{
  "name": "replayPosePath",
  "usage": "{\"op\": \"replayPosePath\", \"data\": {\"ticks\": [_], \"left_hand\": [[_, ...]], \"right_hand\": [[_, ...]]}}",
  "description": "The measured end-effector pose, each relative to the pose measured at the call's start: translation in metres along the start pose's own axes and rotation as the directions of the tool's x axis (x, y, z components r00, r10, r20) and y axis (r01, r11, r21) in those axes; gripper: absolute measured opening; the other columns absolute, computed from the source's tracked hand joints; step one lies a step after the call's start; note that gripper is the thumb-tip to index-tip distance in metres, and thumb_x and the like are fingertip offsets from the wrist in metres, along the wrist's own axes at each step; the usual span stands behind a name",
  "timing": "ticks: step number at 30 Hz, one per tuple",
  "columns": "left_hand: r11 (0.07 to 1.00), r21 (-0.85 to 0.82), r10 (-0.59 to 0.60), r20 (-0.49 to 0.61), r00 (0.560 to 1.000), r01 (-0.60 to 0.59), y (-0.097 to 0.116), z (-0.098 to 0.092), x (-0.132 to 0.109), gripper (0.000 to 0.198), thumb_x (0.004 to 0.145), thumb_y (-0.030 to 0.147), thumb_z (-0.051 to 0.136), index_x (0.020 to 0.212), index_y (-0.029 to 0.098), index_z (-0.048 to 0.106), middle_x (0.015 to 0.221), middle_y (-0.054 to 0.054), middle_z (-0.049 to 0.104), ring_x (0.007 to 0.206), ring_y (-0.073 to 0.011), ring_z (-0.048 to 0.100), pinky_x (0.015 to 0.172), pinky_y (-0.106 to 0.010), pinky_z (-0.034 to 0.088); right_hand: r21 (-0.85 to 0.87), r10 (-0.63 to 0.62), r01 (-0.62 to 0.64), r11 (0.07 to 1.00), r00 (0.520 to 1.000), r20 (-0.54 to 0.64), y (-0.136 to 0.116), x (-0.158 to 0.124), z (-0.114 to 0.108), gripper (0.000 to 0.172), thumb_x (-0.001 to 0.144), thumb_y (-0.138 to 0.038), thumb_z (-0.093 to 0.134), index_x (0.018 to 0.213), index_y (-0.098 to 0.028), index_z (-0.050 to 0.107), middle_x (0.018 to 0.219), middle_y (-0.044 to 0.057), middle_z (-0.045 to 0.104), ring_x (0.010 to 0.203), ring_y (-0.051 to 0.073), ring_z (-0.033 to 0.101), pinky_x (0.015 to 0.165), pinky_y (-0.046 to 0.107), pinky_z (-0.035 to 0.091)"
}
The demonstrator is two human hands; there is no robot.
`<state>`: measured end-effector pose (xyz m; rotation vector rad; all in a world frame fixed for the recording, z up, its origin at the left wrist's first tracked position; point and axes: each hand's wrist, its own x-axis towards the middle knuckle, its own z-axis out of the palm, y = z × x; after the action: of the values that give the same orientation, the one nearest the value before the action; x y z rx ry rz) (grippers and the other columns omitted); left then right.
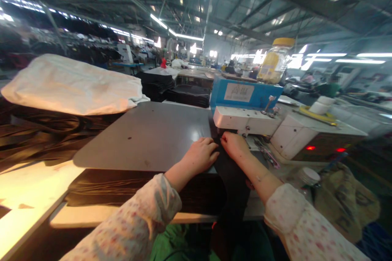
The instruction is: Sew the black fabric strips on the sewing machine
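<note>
Left grip flat, apart; right grip unclear; both on dark limp fabric.

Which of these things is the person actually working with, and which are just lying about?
In use: left hand and right hand, both on the dark fabric strip; the sewing machine it reaches.
Lying about: yellow-lidded jar; blue box; white bundle; folded dark stacks; white-capped bottle.

Dark brown fabric, white sewing machine, blue box, floral-print sleeves.
</note>
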<state>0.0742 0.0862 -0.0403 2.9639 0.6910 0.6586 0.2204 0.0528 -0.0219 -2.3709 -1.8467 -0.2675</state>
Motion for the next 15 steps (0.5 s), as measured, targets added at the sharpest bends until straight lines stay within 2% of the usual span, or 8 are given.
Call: {"op": "replayPosePath", "data": {"ticks": [7, 15], "left_hand": [[1.0, -0.004, -0.01, 0.003, 1.0, 0.01, 0.0004, -0.0013, 0.0004, 0.027, 0.084, 0.03, 0.043, 0.103, 0.016, 0.057, 0.1, -0.007, 0.056, 0.095, -0.0202, 0.049, 0.087, -0.032, 0.039], [1.0, 0.001, -0.023, -0.012, 1.0, 0.023, -0.003, 0.001, 0.0021, 0.029, 0.085, 0.03, 0.041, 0.104, 0.014, 0.057, 0.103, -0.009, 0.055, 0.096, -0.0209, 0.049, 0.088, -0.033, 0.039]], "right_hand": [[-0.042, -0.016, 0.016, 0.999, 1.0, -0.001, -0.002, 0.003, 0.0001, 0.021, 0.082, -0.026, 0.039, 0.081, -0.018, 0.059, 0.076, 0.007, 0.067, 0.07, 0.019, 0.062, 0.056, 0.025, 0.037], [-0.023, -0.017, 0.016, 1.0, 0.998, -0.064, 0.0016, 0.003, 0.0069, 0.021, 0.083, -0.029, 0.04, 0.081, -0.018, 0.059, 0.076, 0.005, 0.066, 0.069, 0.018, 0.061, 0.056, 0.025, 0.036]]}}
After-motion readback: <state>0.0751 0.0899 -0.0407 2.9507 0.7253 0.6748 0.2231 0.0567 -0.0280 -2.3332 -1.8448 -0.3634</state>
